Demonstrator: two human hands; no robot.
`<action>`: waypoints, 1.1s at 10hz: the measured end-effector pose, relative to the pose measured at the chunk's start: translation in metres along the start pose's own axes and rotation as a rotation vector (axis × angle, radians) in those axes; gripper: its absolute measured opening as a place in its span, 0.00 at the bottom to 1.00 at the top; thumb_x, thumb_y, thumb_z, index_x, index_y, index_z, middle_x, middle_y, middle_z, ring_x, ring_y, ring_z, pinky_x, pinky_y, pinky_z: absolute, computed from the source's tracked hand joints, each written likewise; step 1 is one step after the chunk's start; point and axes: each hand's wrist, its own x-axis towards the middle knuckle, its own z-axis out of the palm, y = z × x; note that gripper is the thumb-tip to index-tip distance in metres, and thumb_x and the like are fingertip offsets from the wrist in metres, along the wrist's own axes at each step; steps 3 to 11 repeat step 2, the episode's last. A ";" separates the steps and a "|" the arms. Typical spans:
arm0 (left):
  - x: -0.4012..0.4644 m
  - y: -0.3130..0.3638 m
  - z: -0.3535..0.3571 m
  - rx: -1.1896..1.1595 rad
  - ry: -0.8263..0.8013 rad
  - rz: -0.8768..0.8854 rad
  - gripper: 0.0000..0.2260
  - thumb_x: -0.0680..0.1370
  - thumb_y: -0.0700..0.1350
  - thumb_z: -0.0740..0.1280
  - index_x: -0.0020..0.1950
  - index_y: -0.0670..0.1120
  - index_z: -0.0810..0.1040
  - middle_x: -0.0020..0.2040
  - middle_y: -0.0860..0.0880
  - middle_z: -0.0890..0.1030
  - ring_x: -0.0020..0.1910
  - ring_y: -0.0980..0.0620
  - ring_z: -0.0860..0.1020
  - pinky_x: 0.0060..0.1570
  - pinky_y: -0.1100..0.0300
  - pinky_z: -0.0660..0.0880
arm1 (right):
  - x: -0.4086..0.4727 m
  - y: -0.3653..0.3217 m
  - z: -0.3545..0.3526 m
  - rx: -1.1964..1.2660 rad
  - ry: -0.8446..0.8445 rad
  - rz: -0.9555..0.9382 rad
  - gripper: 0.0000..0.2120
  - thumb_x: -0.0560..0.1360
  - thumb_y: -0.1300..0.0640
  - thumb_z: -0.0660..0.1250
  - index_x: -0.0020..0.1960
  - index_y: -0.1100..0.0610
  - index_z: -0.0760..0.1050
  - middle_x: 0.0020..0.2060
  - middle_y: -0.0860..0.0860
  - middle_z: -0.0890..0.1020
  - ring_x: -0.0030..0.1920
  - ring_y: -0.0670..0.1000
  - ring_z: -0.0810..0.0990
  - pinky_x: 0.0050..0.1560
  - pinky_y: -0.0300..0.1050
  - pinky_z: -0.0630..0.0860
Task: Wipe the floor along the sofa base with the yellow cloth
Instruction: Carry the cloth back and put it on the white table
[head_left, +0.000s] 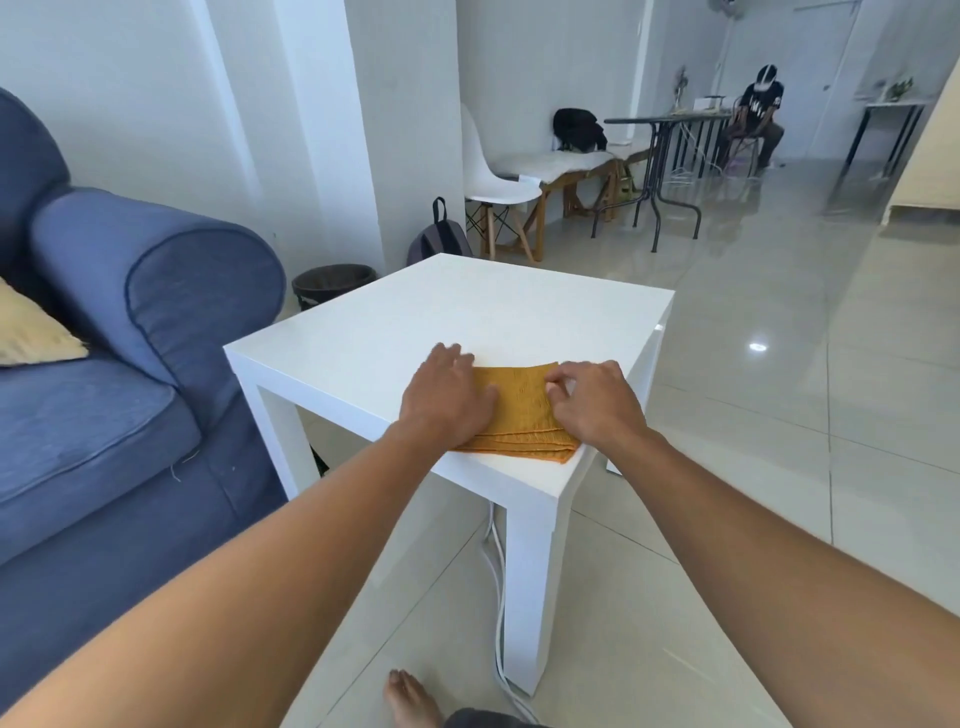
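Observation:
The yellow cloth (522, 410) lies folded in several layers on the near corner of a white side table (415, 317). My left hand (449, 395) rests flat on the cloth's left part, fingers spread. My right hand (592, 402) sits on the cloth's right edge with its fingertips curled onto the fabric. The blue sofa (119, 374) stands to the left, its base meeting the pale tiled floor (753, 467) at the lower left.
White cables (498, 597) trail on the floor under the table by its near leg. My bare foot (410, 699) is on the tiles below. A dark bin (332, 283), a backpack (439, 239), chairs, tables and a seated person (756, 119) are farther back.

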 end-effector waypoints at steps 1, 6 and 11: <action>-0.010 0.002 0.014 0.041 -0.097 0.045 0.34 0.80 0.64 0.52 0.80 0.45 0.56 0.82 0.46 0.52 0.81 0.48 0.48 0.79 0.48 0.46 | -0.009 0.005 -0.002 0.050 -0.046 -0.003 0.16 0.80 0.47 0.62 0.65 0.47 0.79 0.70 0.51 0.75 0.75 0.54 0.63 0.72 0.53 0.65; -0.013 -0.002 0.021 0.032 -0.098 0.037 0.36 0.79 0.66 0.48 0.81 0.45 0.52 0.82 0.47 0.49 0.81 0.49 0.46 0.79 0.48 0.44 | -0.019 -0.008 -0.021 0.161 0.018 -0.050 0.18 0.82 0.44 0.58 0.67 0.48 0.78 0.73 0.47 0.73 0.77 0.53 0.61 0.75 0.52 0.59; -0.013 -0.002 0.021 0.032 -0.098 0.037 0.36 0.79 0.66 0.48 0.81 0.45 0.52 0.82 0.47 0.49 0.81 0.49 0.46 0.79 0.48 0.44 | -0.019 -0.008 -0.021 0.161 0.018 -0.050 0.18 0.82 0.44 0.58 0.67 0.48 0.78 0.73 0.47 0.73 0.77 0.53 0.61 0.75 0.52 0.59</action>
